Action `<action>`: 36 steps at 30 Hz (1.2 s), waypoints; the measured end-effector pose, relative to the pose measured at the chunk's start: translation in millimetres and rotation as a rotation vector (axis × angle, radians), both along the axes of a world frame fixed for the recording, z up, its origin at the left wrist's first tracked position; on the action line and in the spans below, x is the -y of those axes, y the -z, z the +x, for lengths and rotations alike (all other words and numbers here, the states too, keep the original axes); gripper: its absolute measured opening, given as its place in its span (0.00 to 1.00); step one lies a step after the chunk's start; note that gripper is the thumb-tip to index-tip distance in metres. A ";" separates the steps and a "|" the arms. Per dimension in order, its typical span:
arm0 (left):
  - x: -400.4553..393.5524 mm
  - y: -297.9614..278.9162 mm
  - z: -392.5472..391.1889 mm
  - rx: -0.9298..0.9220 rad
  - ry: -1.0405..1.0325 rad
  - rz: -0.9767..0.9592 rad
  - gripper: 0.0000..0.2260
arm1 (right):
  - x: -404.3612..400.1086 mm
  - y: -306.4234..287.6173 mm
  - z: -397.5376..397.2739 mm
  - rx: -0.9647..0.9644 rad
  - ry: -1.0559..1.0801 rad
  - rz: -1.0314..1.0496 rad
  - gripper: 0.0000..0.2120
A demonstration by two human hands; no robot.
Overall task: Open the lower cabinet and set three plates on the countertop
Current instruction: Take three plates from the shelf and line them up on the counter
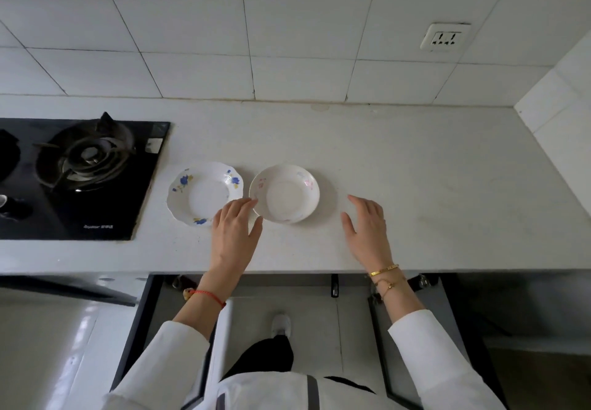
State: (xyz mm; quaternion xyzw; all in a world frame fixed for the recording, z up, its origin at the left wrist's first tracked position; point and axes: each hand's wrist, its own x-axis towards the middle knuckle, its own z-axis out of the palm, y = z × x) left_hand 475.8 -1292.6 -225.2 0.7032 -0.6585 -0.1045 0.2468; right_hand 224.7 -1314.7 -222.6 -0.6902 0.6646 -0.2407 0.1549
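Two plates lie side by side on the white countertop (415,170). The left plate (198,186) has a scalloped rim and blue flowers. The right plate (286,194) is round with faint pink flowers. My left hand (236,229) hovers open between them, fingertips at the pink plate's left rim and over the blue plate's near edge. My right hand (367,227) is open, a short gap to the right of the pink plate, holding nothing. Below the counter edge both lower cabinet doors (137,329) stand open.
A black gas hob (80,173) with a burner fills the counter's left end, close to the blue plate. A wall socket (444,37) sits on the tiled back wall. A tiled side wall (563,115) bounds the counter at right. My foot (281,325) stands between the open doors.
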 end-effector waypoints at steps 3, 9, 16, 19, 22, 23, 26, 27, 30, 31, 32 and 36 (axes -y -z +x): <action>-27.9 -0.5 -20.5 0.011 -0.005 -0.022 0.16 | -29.9 -4.4 -20.6 0.007 -0.002 -0.007 0.19; -94.1 1.9 -65.1 0.012 -0.018 -0.072 0.16 | -97.2 -6.1 -71.6 0.004 -0.044 -0.014 0.19; -171.9 2.5 -107.5 0.000 -0.028 -0.074 0.15 | -166.7 0.7 -116.3 0.022 -0.062 -0.025 0.18; -199.6 4.1 -118.9 0.005 -0.032 -0.090 0.15 | -189.5 4.7 -127.4 0.030 -0.067 -0.016 0.18; -217.8 7.4 -124.2 -0.002 -0.039 -0.072 0.15 | -203.5 7.9 -129.5 0.038 -0.065 -0.007 0.18; -223.4 8.4 -126.0 -0.005 -0.042 -0.061 0.16 | -207.6 8.9 -129.6 0.040 -0.067 -0.004 0.18; -235.0 12.4 -130.7 -0.009 -0.045 -0.022 0.15 | -216.2 12.4 -127.4 0.042 -0.082 0.020 0.18; -236.6 14.2 -131.7 -0.005 -0.045 -0.012 0.15 | -217.6 13.7 -126.2 0.042 -0.085 0.027 0.18; -234.5 22.6 -135.2 -0.004 -0.033 0.010 0.15 | -217.9 20.5 -124.7 0.035 -0.086 0.044 0.18; -231.5 26.7 -136.3 -0.009 -0.030 0.018 0.15 | -215.8 24.4 -125.3 0.033 -0.082 0.045 0.18; -228.4 31.8 -137.6 -0.011 -0.026 0.028 0.16 | -213.2 29.4 -126.4 0.032 -0.077 0.048 0.18; -208.4 61.6 -142.4 -0.002 0.004 0.050 0.16 | -197.6 61.0 -128.9 0.039 -0.050 0.066 0.18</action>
